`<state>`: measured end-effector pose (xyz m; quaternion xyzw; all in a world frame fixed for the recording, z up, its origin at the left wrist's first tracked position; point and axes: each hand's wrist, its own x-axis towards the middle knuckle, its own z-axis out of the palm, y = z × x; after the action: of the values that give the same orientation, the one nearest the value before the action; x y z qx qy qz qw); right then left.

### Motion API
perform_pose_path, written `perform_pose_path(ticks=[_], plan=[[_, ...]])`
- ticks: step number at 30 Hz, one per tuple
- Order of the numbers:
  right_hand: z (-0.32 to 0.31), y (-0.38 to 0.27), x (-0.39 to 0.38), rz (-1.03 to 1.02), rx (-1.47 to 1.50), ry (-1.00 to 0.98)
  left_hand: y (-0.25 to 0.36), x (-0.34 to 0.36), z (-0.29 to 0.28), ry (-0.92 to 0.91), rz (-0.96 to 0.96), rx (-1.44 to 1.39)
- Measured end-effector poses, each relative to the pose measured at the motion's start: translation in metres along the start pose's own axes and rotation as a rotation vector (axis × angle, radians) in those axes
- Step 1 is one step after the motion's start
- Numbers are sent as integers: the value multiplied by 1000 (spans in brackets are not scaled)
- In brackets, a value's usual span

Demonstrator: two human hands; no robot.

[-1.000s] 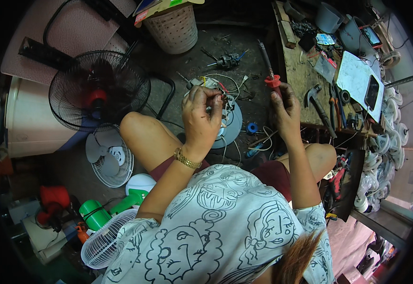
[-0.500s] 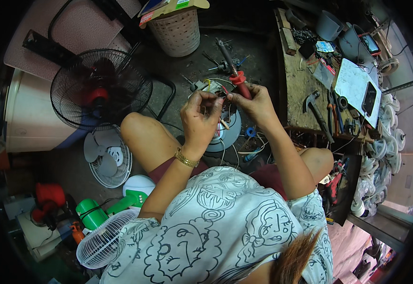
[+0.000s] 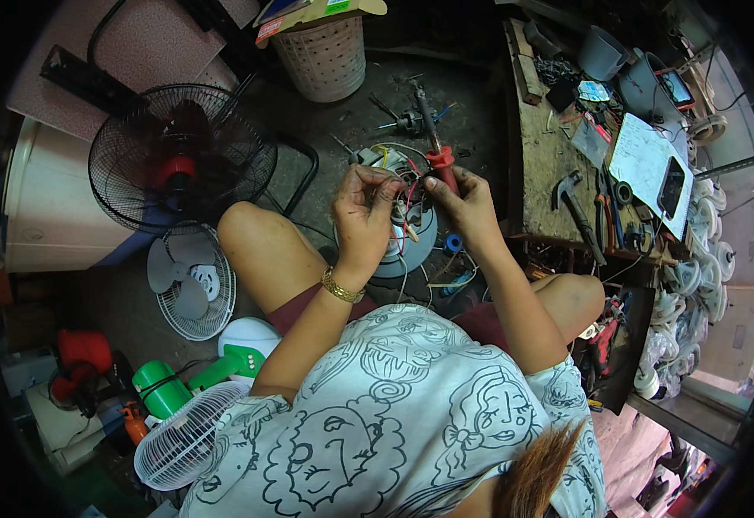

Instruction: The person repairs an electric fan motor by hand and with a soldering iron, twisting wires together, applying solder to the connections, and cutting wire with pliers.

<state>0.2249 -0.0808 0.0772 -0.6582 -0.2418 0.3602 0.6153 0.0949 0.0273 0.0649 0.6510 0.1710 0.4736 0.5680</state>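
Note:
My right hand [image 3: 463,207] is closed around the red handle of a soldering iron [image 3: 442,161]; its metal barrel points up and away from me. My left hand [image 3: 365,207] is pinched at the fingertips on a thin wire, whose end is hard to make out. Beneath and between both hands sits a round grey fan base [image 3: 425,245], opened up, with red, white and yellow wires spilling out. A loose red wire [image 3: 411,192] shows between the hands. My fingers partly hide the base's inner parts.
A black-caged fan [image 3: 178,164] stands at left, near a small fan with grey blades [image 3: 189,281]. On the wooden bench [image 3: 536,164] at right lie a hammer [image 3: 580,216], pliers [image 3: 603,207] and a phone [image 3: 672,183]. A fan motor [image 3: 411,121] rests on the floor ahead.
My hands have drawn slightly apart, the right one shifting a little to the right with the soldering iron. More of the red wires and the fan base shows between them.

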Motion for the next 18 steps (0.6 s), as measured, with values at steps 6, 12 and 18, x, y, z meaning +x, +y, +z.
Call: perform_pose_path(ticks=[6,12,18], plan=[[3,2,-6,-2,148,45,3,-1,-1,-79,-121,-304],[-32,-11,-16,-124,28,79,8,2,-7,-112,-117,112],[-90,-42,-27,-401,-641,162,7,5,-9,-119,-144,176]])
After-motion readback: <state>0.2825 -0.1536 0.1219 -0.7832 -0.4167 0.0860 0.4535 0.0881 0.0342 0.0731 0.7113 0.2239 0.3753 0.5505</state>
